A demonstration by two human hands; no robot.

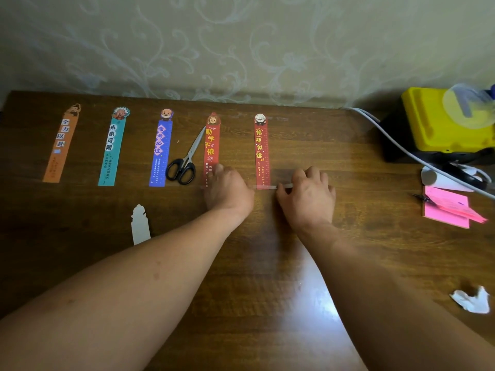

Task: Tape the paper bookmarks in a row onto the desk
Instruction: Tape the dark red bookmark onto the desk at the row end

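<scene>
Along the far side of our dark brown wooden desk [267, 277], five colourful paper bookmarks [160, 153] lie in a row. Our open left hand [230, 194] presses the fourth one's near end; our right hand [308, 199] pinches a clear tape strip [265, 186] across the rightmost one's near end.

Glossy wood desk [267, 263], paper bookmarks [160, 152], black plastic-handled metal scissors [184, 163]

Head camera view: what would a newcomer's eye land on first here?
Five bright bookmarks lie in a row along the far side of the desk. At the two red ones, the left hand rests on one's lower end while the right hand pinches a strip of clear tape across the other's. A yellow box sits far right.
</scene>
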